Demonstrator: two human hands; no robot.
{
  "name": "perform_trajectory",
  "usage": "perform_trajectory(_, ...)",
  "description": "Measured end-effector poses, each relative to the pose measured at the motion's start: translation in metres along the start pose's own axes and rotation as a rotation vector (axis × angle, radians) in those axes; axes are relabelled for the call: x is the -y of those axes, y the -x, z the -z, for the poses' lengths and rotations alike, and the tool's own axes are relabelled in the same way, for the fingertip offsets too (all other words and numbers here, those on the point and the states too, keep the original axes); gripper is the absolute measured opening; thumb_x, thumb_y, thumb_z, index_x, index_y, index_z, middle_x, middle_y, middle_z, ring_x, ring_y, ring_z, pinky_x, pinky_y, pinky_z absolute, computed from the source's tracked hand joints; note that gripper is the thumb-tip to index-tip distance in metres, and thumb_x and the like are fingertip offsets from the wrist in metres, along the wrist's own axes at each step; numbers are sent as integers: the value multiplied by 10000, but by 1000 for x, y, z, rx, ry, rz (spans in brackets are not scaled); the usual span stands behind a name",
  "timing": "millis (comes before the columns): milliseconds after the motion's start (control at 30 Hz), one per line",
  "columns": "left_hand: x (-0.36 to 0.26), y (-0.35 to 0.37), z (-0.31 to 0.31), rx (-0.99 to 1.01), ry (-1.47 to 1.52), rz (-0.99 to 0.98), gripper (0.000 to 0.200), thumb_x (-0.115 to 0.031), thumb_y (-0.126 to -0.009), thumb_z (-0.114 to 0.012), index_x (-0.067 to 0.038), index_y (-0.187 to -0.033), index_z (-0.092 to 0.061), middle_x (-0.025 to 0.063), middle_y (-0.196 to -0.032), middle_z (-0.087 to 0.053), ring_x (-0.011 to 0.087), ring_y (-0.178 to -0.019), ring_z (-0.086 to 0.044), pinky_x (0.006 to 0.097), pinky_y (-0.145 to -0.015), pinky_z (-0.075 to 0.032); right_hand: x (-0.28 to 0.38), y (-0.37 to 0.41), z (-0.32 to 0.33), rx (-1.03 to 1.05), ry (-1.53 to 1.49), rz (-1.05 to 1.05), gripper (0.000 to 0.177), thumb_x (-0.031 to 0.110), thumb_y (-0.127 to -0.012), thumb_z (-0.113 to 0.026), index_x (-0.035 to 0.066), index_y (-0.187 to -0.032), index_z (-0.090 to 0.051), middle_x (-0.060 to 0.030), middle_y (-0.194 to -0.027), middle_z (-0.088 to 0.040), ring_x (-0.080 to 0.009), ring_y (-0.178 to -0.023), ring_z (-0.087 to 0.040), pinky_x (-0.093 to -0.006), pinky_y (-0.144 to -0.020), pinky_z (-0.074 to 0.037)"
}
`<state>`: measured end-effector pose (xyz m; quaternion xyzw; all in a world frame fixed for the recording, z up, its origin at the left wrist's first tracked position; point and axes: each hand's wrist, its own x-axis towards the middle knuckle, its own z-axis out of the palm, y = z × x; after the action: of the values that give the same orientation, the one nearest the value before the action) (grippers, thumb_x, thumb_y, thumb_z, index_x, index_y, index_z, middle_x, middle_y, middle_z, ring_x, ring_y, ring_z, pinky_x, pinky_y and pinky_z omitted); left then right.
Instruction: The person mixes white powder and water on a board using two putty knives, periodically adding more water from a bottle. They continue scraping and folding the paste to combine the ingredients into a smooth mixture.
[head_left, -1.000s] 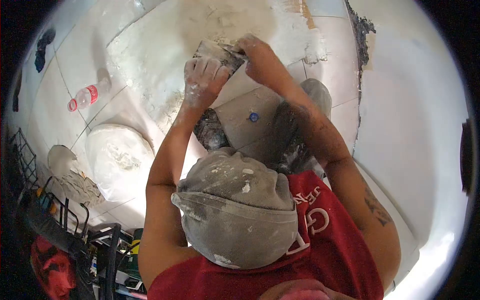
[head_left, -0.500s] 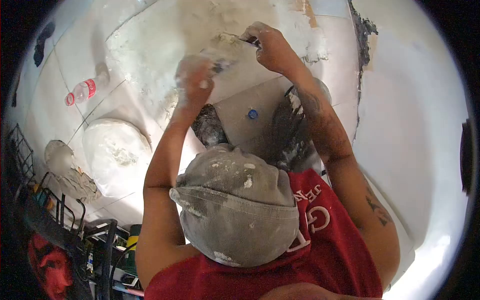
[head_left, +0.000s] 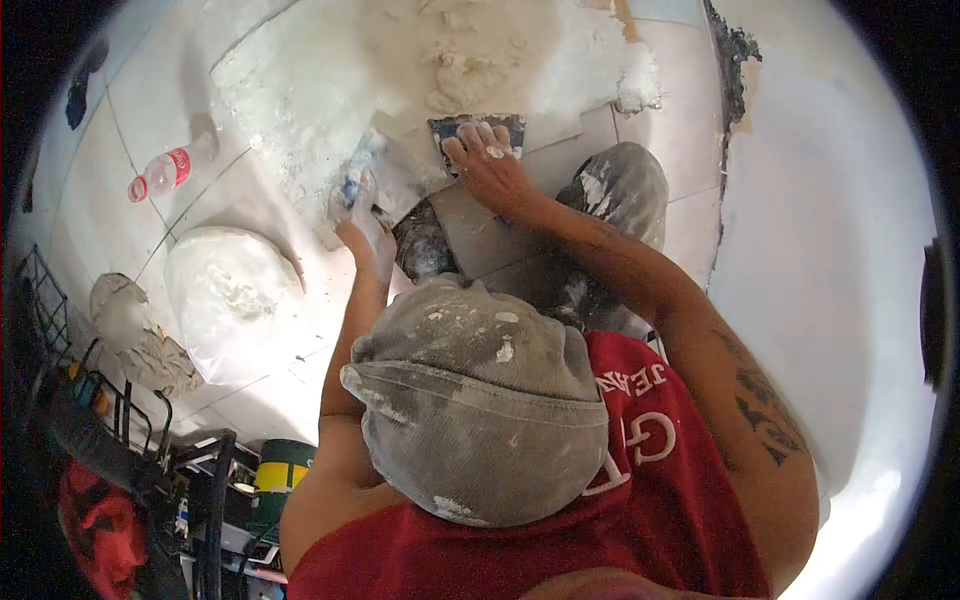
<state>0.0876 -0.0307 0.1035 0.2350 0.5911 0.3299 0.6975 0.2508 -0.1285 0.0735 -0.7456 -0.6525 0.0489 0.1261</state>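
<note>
My left hand (head_left: 368,232), dusted white, is closed around a wide putty knife (head_left: 398,182) whose pale blade slants out to the right. My right hand (head_left: 494,172) lies over a second, blue-and-dark wide scraper (head_left: 512,128), fingers bent onto its blade. That scraper's edge faces a lumpy heap of wet off-white plaster (head_left: 470,75) on the floor. A smeared layer of the same plaster (head_left: 290,100) spreads around the heap. Both tools are low over the floor on the near side of the heap.
A clear bottle with a red label (head_left: 172,172) lies at the left. Below it sits a white bag of powder (head_left: 235,295) beside a crumpled grey cloth or sack (head_left: 150,340). Black racks and a dark green-and-yellow container (head_left: 280,478) are at lower left. A white wall (head_left: 830,220) borders the right.
My right hand has come down and left from the heap's right side, its scraper now turned broadside to the heap. My left hand has moved down and left; its blade shows more clearly.
</note>
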Motion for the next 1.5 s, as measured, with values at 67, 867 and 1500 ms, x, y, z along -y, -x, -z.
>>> perform_trajectory(67, 29, 2, 15, -52, -8, -24, 429, -46, -831, -586, 7, -1222, -415, 106, -1005, -553, 168, -823, -568, 295, -682, -493, -3, -7, -5, -64, 66, 1, 124, 140, -768, -512, 95, -883, -497, -116, -885, -491, -284, -888, -497, -419, -734, -362)
perform_trajectory(867, 80, 12, 45, 233, -896, -505, 389, -263, -765, -688, 66, -929, -561, 186, -848, -591, 300, -803, -562, 395, -746, -431, -104, -142, 128, 173, -514, -116, 103, 52, -732, -553, 8, -825, -552, -165, -703, -553, -258, -642, -517, -349, -615, -426)
perform_trajectory(1500, 119, -6, 65, 249, -832, -448, 516, -309, -761, -692, 92, -1047, -539, 243, -1017, -550, 346, -950, -523, 430, -822, -409, -91, -43, 57, 237, -44, -197, 445, -70, -667, -472, 106, -1069, -552, -100, -1106, -517, -316, -1029, -509, -401, -827, -466)
